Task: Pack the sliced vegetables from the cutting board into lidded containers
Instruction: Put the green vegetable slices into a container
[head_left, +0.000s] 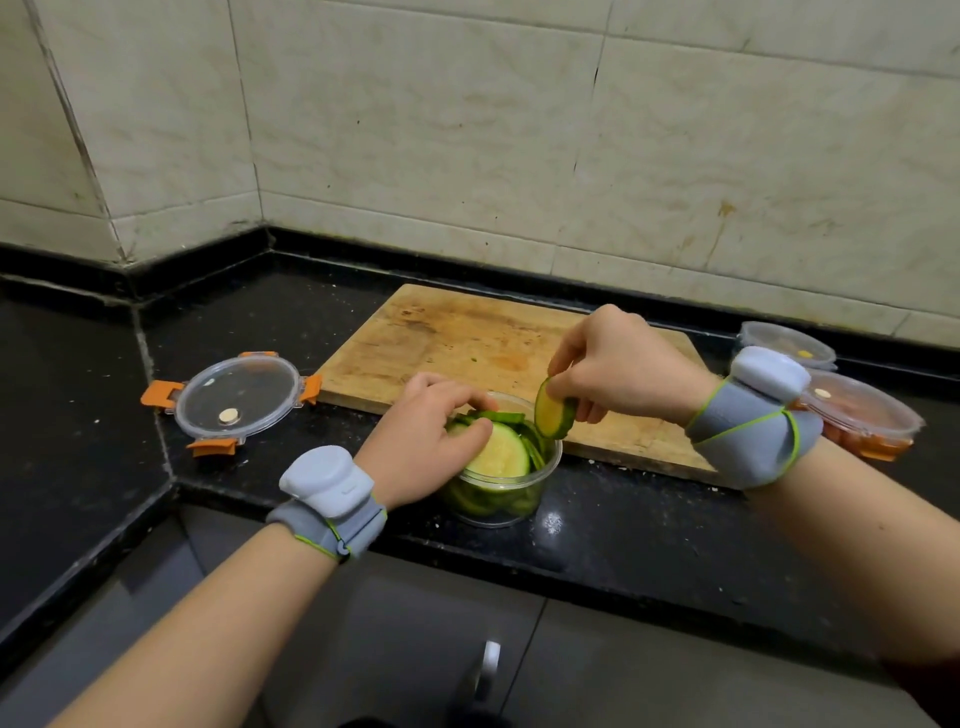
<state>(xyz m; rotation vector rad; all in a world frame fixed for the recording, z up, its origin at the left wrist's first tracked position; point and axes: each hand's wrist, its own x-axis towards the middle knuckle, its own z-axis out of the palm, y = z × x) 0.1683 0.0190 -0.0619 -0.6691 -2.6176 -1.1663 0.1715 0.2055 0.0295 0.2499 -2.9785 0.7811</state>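
Pinching a round slice (555, 415) (ridged green skin), right hand (618, 364) above clear container (501, 499).

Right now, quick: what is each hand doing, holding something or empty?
Left hand: fingers pressing on the cucumber slices in the round container, not gripping.
Right hand: pinching one cucumber slice over the container.
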